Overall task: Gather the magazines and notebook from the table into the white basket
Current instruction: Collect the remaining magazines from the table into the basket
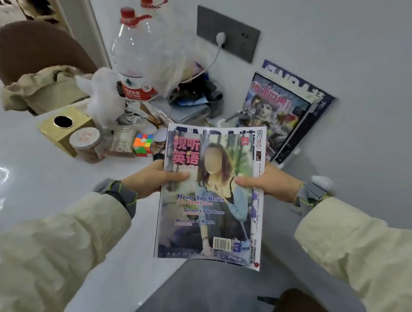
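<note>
Where the counter (39, 193) reaches its near edge, a two-magazine stack (209, 204) is held in the air; left hand (147, 178) and right hand (271, 182) fingers (179, 176) grasping its sides, thumbs on the cover; further magazines (280, 122) lean on the wall (353, 56), back right.

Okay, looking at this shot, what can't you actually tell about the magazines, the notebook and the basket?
Head view only.
The basket: out of frame.
The notebook: none recognisable; the table clutter is blurred.
The held magazines: the count under the top cover is hidden; the fingers of the left hand and right hand lie behind.
The wall magazines: lower left hidden by the held magazines.
</note>
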The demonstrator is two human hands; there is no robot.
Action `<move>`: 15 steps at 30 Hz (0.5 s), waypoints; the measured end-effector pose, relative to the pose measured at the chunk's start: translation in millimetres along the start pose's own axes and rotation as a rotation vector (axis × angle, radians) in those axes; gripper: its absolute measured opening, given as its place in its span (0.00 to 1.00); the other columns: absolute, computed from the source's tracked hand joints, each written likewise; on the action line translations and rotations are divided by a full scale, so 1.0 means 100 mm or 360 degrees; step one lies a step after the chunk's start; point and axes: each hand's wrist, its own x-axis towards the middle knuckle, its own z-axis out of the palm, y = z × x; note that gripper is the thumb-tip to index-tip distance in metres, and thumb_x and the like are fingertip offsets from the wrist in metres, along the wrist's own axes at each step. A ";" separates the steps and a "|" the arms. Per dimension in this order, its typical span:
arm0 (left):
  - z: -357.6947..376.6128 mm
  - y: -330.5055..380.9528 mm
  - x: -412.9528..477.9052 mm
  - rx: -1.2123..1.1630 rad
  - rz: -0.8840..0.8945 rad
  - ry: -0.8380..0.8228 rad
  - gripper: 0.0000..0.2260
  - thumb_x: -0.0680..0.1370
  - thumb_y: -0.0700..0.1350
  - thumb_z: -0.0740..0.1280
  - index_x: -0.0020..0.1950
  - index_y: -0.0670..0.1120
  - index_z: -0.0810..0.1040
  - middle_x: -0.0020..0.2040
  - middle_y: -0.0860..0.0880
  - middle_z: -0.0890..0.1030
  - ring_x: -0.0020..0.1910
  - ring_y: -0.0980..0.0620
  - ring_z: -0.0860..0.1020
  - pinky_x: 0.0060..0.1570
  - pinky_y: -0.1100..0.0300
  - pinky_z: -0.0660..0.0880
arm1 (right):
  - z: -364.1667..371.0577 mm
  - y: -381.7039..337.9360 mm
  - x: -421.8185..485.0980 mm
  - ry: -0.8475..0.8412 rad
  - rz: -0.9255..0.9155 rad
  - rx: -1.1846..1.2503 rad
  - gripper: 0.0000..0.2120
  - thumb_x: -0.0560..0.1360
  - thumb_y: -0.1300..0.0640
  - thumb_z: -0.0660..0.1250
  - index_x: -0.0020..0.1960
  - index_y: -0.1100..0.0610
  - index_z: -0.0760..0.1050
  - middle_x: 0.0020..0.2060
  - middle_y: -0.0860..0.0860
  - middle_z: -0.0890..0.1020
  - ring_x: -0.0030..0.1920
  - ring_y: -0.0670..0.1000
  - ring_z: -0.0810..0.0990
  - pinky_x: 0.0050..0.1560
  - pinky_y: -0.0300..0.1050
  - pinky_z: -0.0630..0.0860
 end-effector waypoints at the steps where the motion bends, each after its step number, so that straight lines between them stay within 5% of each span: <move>1: 0.09 0.08 0.12 0.0008 0.0012 -0.0032 0.09 0.71 0.40 0.71 0.50 0.43 0.79 0.43 0.48 0.86 0.44 0.48 0.83 0.40 0.60 0.81 | -0.13 0.03 -0.04 0.0052 -0.0015 0.0019 0.11 0.72 0.61 0.71 0.52 0.54 0.76 0.47 0.49 0.83 0.46 0.47 0.82 0.47 0.38 0.80; 6: 0.43 0.51 0.59 0.0022 0.0115 -0.0185 0.14 0.67 0.43 0.73 0.51 0.43 0.78 0.46 0.47 0.86 0.45 0.49 0.84 0.38 0.61 0.80 | -0.63 0.07 -0.17 0.0281 -0.0059 0.0038 0.10 0.71 0.59 0.72 0.49 0.47 0.76 0.45 0.43 0.83 0.43 0.36 0.83 0.43 0.27 0.76; 10: 0.62 0.88 0.96 0.0055 0.0216 -0.0185 0.17 0.64 0.44 0.73 0.51 0.42 0.78 0.42 0.48 0.86 0.41 0.50 0.84 0.38 0.59 0.81 | -1.03 -0.02 -0.14 0.0511 -0.0123 0.0027 0.12 0.69 0.58 0.73 0.51 0.49 0.77 0.52 0.51 0.83 0.54 0.50 0.82 0.60 0.48 0.76; 15: 0.73 1.47 1.39 0.0075 0.0446 -0.0142 0.16 0.70 0.42 0.73 0.56 0.40 0.78 0.57 0.36 0.80 0.59 0.32 0.76 0.61 0.38 0.72 | -1.51 -0.32 0.05 0.0726 -0.0208 -0.0069 0.12 0.69 0.56 0.73 0.49 0.46 0.76 0.48 0.46 0.83 0.52 0.48 0.82 0.59 0.46 0.76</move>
